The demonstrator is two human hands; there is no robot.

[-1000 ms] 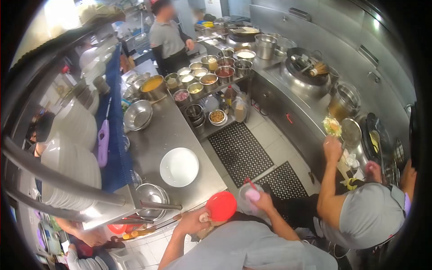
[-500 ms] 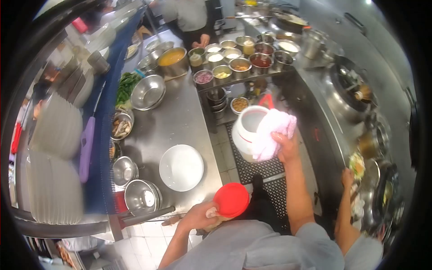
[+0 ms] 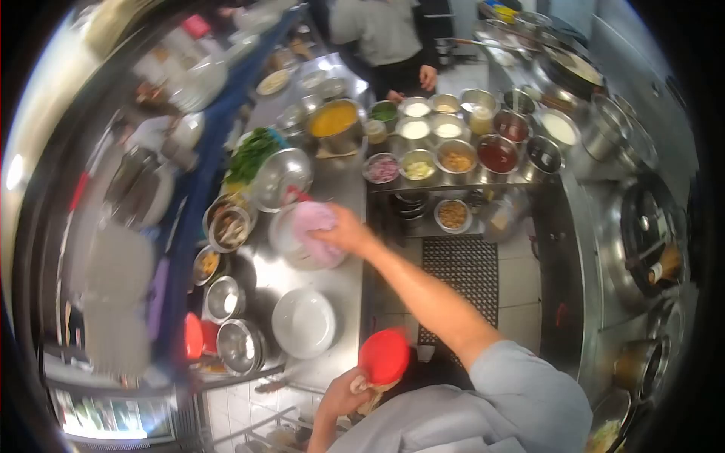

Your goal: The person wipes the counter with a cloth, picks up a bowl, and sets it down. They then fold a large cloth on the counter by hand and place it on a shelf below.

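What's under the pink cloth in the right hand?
The right hand presses the pink cloth onto a white jar on the steel counter. The cloth covers the jar's mouth, so its contents are hidden.

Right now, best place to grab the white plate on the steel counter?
Take the white plate by its near rim, the edge toward the counter's aisle side. It lies flat and open side up, and steel bowls crowd its far side, so fingers likely slip under most easily from the aisle.

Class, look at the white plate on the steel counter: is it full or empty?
Empty. The white plate shows only a bare white surface, with no food on it, on the steel counter near the left hand.
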